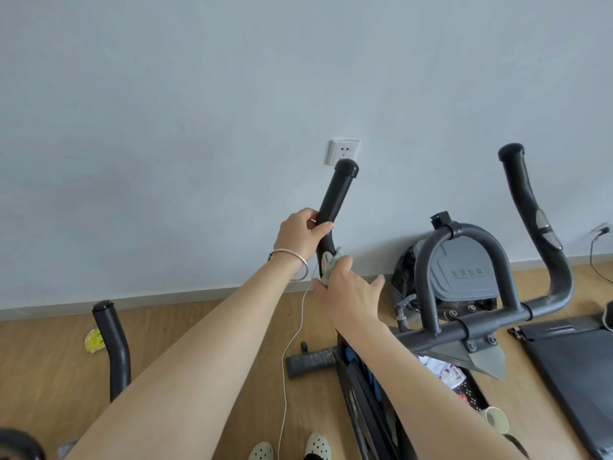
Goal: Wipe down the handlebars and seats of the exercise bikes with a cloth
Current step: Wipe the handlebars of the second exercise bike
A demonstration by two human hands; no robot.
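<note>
The pale wall (199, 94) fills most of what I see, with the wooden floor (205, 330) below it. My exercise bike (464, 327) stands in front of me, its grey looped centre bar (464, 234) rising in the middle and its right handlebar (534, 220) curving up well apart from my hands. To the right lies the dark deck of a treadmill (577, 370). At the far left another black handlebar (112, 343) stands by itself.

The left handlebar (335, 207) of my bike slants up toward a white wall socket (343, 151). My left hand (300, 235) is clenched around this bar partway down, thumb across the front, fingers wrapped behind it; a silver bangle (292, 263) sits on that wrist. Just below it, my right hand (348, 290) presses a small pale green cloth (331, 267) against the bar, right beside the oval sensor plate (326, 260). The thumb and first fingers pinch the bunched cloth to the bar, while the other fingers are spread loosely outward, not curled in. The two hands are close, almost touching.

A thin white cable (292, 343) hangs down from near my hands to the floor between my arms. My perforated slippers (318, 446) show at the bottom edge, and a small yellow object (93, 340) lies on the floor at the left.
</note>
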